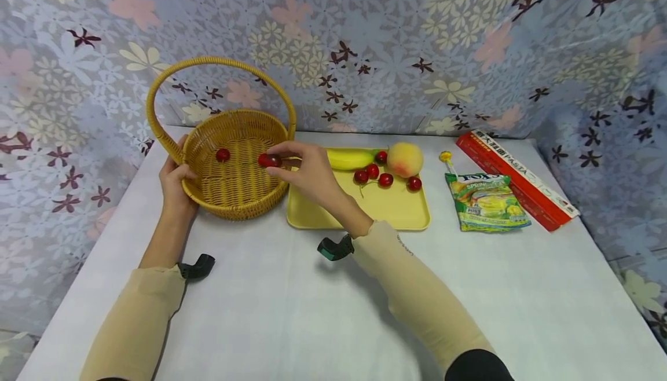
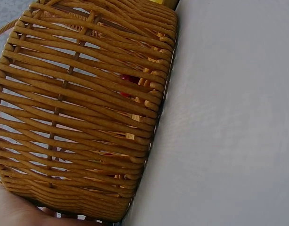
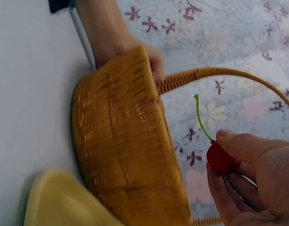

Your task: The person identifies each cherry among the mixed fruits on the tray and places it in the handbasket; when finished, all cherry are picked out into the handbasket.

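A wicker basket [image 1: 237,210] with a tall arched handle stands at the left of the table. My left hand [image 1: 177,187] grips its left side, thumb over the rim; the left wrist view shows the woven wall [image 2: 83,103] close up. Between the thumb and fingers of my right hand [image 1: 312,173] is a dark red cherry [image 1: 269,160], held over the basket's right side. A green stem points up from this cherry [image 3: 222,159] in the right wrist view. Another cherry [image 1: 223,155] lies inside the basket.
Right of the basket, a yellow tray [image 1: 385,216] bears a banana [image 1: 350,159], a peach [image 1: 405,160] and several cherries [image 1: 385,180]. Farther right lie a yellow lollipop [image 1: 446,157], a green candy bag [image 1: 490,202] and a long red pasta box [image 1: 521,181]. Flowered cloth hangs behind the table.
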Demonstrator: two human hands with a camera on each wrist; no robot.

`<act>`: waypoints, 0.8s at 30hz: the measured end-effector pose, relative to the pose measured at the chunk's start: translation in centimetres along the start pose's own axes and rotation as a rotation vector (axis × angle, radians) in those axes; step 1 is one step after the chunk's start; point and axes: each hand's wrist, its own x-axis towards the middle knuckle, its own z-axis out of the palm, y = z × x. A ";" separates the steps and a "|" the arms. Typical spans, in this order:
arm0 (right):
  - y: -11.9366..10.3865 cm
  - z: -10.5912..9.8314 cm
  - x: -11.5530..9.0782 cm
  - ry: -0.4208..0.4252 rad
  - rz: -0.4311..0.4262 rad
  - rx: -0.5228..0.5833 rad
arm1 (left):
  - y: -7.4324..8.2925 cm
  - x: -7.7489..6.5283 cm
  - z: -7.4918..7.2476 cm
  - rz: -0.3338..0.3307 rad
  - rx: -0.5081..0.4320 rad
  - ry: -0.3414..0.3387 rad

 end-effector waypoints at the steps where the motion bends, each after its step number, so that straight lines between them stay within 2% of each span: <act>1: -0.2 0.4 0.2 -0.003 -0.001 0.005 | 0.0 0.0 0.0 -0.001 -0.001 0.006; 6: -0.6 2.1 0.8 -0.009 -0.016 -0.018 | 0.0 0.1 -0.2 -0.007 0.004 -0.001; 10: -0.4 2.4 0.7 -0.015 -0.011 -0.084 | 0.0 0.1 -0.2 -0.004 0.021 -0.009; 15: 0.2 1.3 -0.2 -0.006 -0.010 -0.146 | 0.0 0.0 0.0 -0.009 0.013 -0.023; 24: 1.1 -2.1 -1.7 0.106 -0.036 -0.163 | 0.2 -0.1 -0.1 -0.014 0.021 -0.035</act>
